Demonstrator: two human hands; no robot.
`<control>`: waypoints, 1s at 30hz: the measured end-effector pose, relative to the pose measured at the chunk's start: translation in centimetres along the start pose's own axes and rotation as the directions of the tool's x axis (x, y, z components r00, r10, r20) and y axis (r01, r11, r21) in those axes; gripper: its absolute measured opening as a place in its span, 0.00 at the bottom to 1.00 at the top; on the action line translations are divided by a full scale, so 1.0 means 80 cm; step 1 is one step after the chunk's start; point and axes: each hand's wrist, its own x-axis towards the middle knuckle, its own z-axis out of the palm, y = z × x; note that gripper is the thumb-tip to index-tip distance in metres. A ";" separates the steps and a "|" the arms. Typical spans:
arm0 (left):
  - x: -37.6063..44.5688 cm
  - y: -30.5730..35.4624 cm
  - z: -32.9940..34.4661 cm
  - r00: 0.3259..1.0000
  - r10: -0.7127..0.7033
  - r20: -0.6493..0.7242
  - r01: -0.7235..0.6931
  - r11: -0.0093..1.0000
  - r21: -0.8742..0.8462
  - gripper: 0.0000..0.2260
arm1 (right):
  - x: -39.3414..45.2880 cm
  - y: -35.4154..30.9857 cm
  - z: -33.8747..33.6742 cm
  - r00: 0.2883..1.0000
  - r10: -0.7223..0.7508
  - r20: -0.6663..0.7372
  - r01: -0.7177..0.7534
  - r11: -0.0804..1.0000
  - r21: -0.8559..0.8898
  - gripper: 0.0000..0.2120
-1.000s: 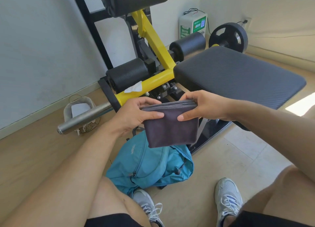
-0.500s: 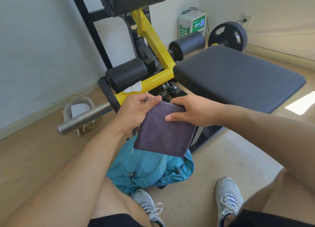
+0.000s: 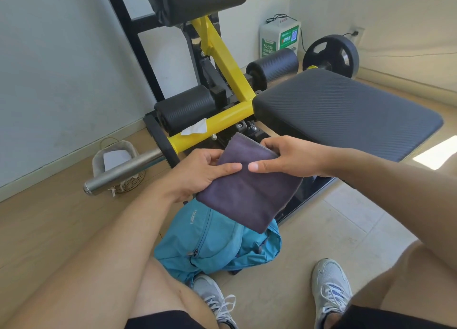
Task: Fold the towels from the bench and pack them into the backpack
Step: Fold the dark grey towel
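Both hands, left hand (image 3: 200, 173) and right hand (image 3: 289, 159), are pinched on the folded dark purple cloth towel (image 3: 247, 187); its long axis is tilted down toward the crumpled teal fabric backpack (image 3: 212, 244) directly beneath.

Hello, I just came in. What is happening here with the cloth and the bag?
A seated person holds a folded dark purple towel in both hands: the left hand grips its left edge with the thumb on top, and the right hand holds its upper right edge. The towel hangs in the air just above a blue backpack that lies on the floor between the person's feet. The black bench pad behind has no towel on the part that shows. The towel is not yet in the backpack.
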 end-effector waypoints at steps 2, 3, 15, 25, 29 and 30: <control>-0.002 0.002 0.004 1.000 -0.014 0.017 0.013 1.000 0.019 0.10 | -0.001 -0.004 0.004 1.000 -0.008 0.025 0.007 1.000 0.030 0.29; -0.002 0.003 0.004 0.999 -0.025 0.020 0.025 1.000 0.008 0.12 | -0.001 -0.005 0.005 1.000 -0.021 0.021 0.020 0.999 0.032 0.27; 0.011 0.004 0.013 0.978 -0.207 0.018 0.173 0.759 -0.628 0.24 | 0.006 -0.015 0.004 0.988 0.090 -0.122 0.025 0.698 0.716 0.16; 0.022 -0.006 0.026 0.926 -0.327 -0.187 0.258 0.912 -0.319 0.13 | 0.024 0.000 0.025 0.900 0.209 -0.382 -0.275 0.953 -0.125 0.22; 0.022 -0.003 0.032 0.936 -0.329 -0.126 0.272 0.903 -0.333 0.13 | 0.031 -0.010 0.042 0.897 0.123 -0.424 -0.313 0.854 -0.415 0.20; 0.021 -0.002 0.034 0.937 -0.334 -0.103 0.280 0.895 -0.348 0.13 | 0.033 -0.012 0.045 0.896 0.103 -0.431 -0.310 0.841 -0.444 0.20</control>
